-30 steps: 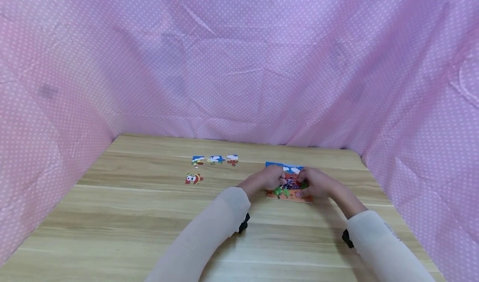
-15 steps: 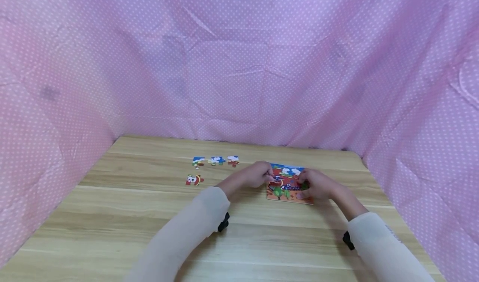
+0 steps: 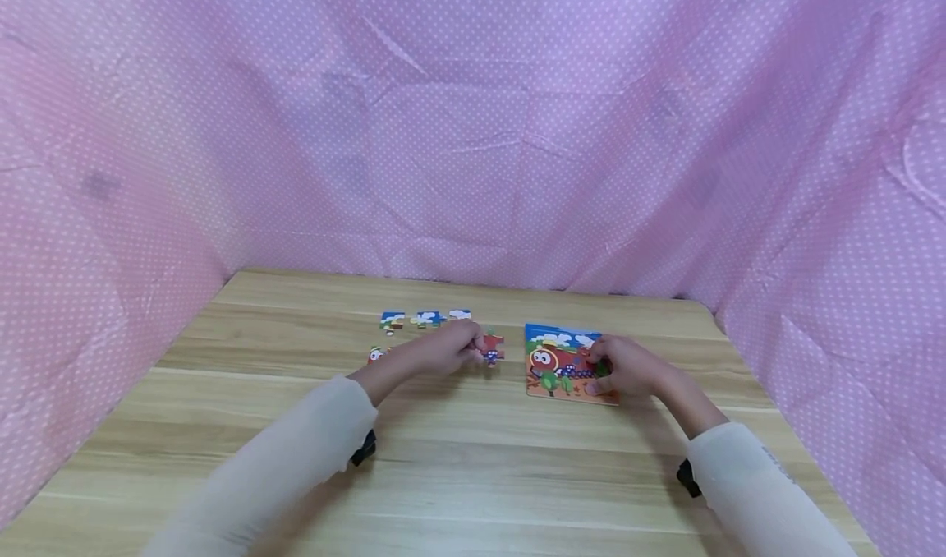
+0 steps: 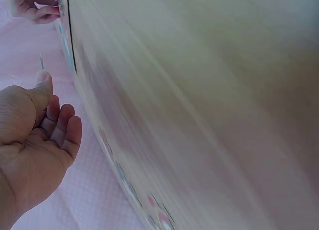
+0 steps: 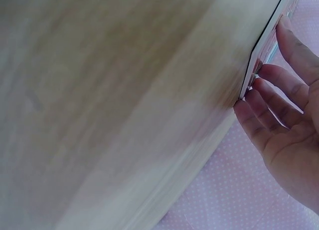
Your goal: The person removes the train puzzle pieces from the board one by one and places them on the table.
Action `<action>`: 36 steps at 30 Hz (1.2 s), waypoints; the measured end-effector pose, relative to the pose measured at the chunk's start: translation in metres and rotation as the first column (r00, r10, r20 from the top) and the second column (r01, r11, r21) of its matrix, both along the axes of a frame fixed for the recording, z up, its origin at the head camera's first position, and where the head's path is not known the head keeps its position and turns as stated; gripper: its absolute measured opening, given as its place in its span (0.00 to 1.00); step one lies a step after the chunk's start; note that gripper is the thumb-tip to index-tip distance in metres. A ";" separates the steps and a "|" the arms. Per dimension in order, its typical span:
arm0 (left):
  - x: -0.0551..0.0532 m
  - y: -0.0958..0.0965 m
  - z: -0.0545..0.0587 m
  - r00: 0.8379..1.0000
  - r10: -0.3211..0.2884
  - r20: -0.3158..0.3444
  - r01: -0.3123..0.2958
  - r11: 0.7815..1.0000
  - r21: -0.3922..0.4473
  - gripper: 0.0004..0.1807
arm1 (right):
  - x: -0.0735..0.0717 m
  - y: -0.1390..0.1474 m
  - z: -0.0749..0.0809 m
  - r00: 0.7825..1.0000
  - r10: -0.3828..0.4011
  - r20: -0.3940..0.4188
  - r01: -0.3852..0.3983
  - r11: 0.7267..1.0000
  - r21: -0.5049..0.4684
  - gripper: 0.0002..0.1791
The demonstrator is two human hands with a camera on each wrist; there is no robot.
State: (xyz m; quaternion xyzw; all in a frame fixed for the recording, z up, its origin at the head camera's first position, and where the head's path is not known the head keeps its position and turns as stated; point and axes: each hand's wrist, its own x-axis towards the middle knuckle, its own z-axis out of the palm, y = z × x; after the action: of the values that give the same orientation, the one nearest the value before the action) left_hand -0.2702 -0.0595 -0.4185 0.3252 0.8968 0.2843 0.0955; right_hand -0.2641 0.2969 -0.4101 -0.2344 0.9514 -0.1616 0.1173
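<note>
A jigsaw puzzle piece [image 3: 493,346], mostly red with a blue bit, is pinched in my left hand [image 3: 449,348] between thumb and forefinger. The left wrist view shows that piece edge-on, with the other fingers loosely bent. To its right lies a jigsaw puzzle [image 3: 548,386] on a flat board, picturing a big-eyed red head, clouds and green plants. My right hand [image 3: 626,365] rests on its right side, thumb and forefinger spread over the picture. In the right wrist view, the other fingers [image 5: 251,125] reach the board's edge, nearly straight.
Loose pieces with blue sky and clouds lie in a back row: one at the left [image 3: 392,319], one in the middle [image 3: 427,319] and one partly behind my left hand [image 3: 460,315]. An eye piece [image 3: 377,353] shows beside my left forearm. Pink dotted cloth [image 3: 473,171] encloses the wooden table [image 3: 473,475].
My left hand has moved left, off the puzzle, carrying the red piece out over the bare wood. The big-eyed head on the puzzle is uncovered now. My right hand has stayed in place.
</note>
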 end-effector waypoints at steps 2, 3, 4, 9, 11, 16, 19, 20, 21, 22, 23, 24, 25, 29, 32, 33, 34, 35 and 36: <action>0.003 -0.010 -0.001 1.000 -0.001 -0.003 0.001 1.000 0.002 0.02 | 0.001 0.000 0.000 1.000 -0.001 0.001 0.001 1.000 -0.001 0.20; 0.005 -0.015 -0.001 1.000 0.001 0.000 -0.001 1.000 0.003 0.02 | 0.001 0.000 0.000 1.000 0.000 0.002 0.000 1.000 -0.003 0.21; 0.006 -0.021 -0.001 1.000 0.003 -0.002 -0.003 1.000 -0.001 0.03 | 0.001 0.000 0.000 1.000 -0.002 0.005 0.002 1.000 -0.007 0.21; 0.011 -0.047 -0.004 1.000 -0.007 -0.029 0.007 1.000 -0.005 0.03 | 0.003 -0.001 -0.001 1.000 -0.008 0.000 0.008 1.000 -0.019 0.25; 0.012 -0.055 -0.004 0.999 -0.016 -0.038 0.016 1.000 -0.002 0.04 | 0.004 -0.001 -0.001 1.000 -0.014 -0.004 0.014 1.000 -0.017 0.26; 0.015 -0.070 -0.005 0.999 0.000 -0.044 -0.001 1.000 -0.023 0.07 | 0.004 0.000 -0.001 1.000 -0.015 -0.011 0.015 1.000 -0.015 0.28; 0.015 -0.076 -0.006 0.998 0.014 -0.065 -0.018 0.999 -0.052 0.08 | 0.004 0.000 -0.001 1.000 -0.013 -0.010 0.013 1.000 -0.022 0.28; 0.015 -0.078 -0.006 0.997 0.017 -0.073 -0.022 0.998 -0.061 0.08 | 0.004 0.000 -0.002 1.000 -0.008 -0.011 0.008 1.000 -0.024 0.29; 0.014 -0.080 -0.007 0.996 0.016 -0.083 -0.021 0.998 -0.064 0.08 | 0.004 0.000 -0.002 1.000 -0.009 -0.009 0.009 1.000 -0.026 0.28; 0.014 -0.082 -0.008 0.996 0.017 -0.090 -0.024 0.997 -0.069 0.08 | 0.004 0.000 -0.002 1.000 -0.010 -0.005 0.010 1.000 -0.027 0.28; 0.014 -0.083 -0.009 0.995 0.021 -0.096 -0.028 0.997 -0.074 0.09 | 0.004 0.000 -0.002 1.000 -0.014 -0.001 0.014 1.000 -0.028 0.28; 0.013 -0.085 -0.009 0.995 0.024 -0.098 -0.032 0.997 -0.075 0.09 | 0.004 0.000 -0.002 1.000 -0.013 0.000 0.013 1.000 -0.027 0.28; 0.013 -0.087 -0.010 0.995 0.027 -0.099 -0.035 0.997 -0.076 0.08 | 0.004 0.000 -0.002 1.000 -0.015 0.003 0.015 1.000 -0.027 0.28; 0.014 -0.092 -0.012 0.994 0.041 -0.101 -0.049 0.996 -0.079 0.07 | 0.004 0.001 -0.001 1.000 -0.017 0.006 0.017 1.000 -0.022 0.28; 0.014 -0.094 -0.012 0.993 0.050 -0.106 -0.059 0.995 -0.081 0.06 | 0.004 0.001 -0.001 1.000 -0.019 0.006 0.019 1.000 -0.024 0.28; 0.014 -0.094 -0.012 0.993 0.052 -0.106 -0.061 0.995 -0.078 0.06 | 0.004 0.001 -0.001 1.000 -0.019 0.007 0.019 0.999 -0.026 0.28; 0.014 -0.095 -0.012 0.993 0.056 -0.104 -0.064 0.995 -0.076 0.06 | 0.004 0.001 -0.001 1.000 -0.019 0.007 0.019 0.999 -0.028 0.28; 0.014 -0.095 -0.012 0.993 0.057 -0.101 -0.064 0.995 -0.074 0.06 | 0.004 0.001 -0.001 1.000 -0.017 0.007 0.017 0.999 -0.029 0.28; 0.013 -0.095 -0.012 0.994 0.060 -0.096 -0.068 0.995 -0.072 0.06 | 0.004 0.001 -0.001 1.000 -0.018 0.007 0.018 0.999 -0.030 0.28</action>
State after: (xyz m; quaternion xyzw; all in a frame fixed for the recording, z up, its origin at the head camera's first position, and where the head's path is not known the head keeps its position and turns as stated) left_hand -0.2568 -0.1548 -0.4307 0.3054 0.9204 0.2377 0.0565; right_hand -0.2605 0.2977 -0.4116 -0.2269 0.9506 -0.1776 0.1156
